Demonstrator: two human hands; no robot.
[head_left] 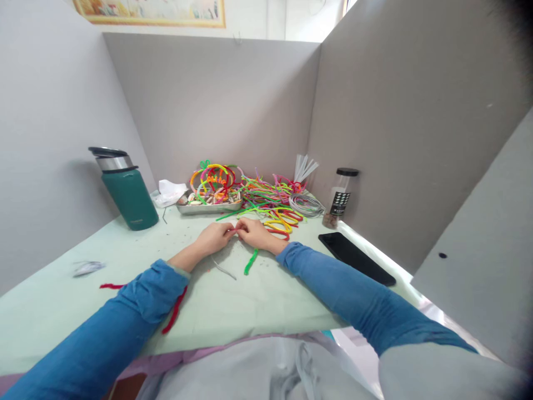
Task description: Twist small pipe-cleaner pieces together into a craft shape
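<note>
My left hand [213, 239] and my right hand [255, 233] meet fingertip to fingertip above the middle of the table. Both are closed in a pinch on a small pinkish-red piece [234, 230], apparently pipe cleaner, mostly hidden by the fingers. Just below my right hand lies a short green pipe cleaner [250, 262]. A thin grey wire [225, 270] rests below my left hand. Under my left forearm a red pipe cleaner [175, 312] pokes out. Beyond my right hand are bent yellow and red pipe cleaners [280, 226].
At the back, a metal tray [208, 209] holds looped pipe-cleaner shapes, beside a pile of coloured pipe cleaners [266, 191] and a grey wire coil [306, 205]. A green bottle [130, 197] stands left; a clear bottle [339, 200] and black phone [356, 258] are right. Grey partitions surround the table.
</note>
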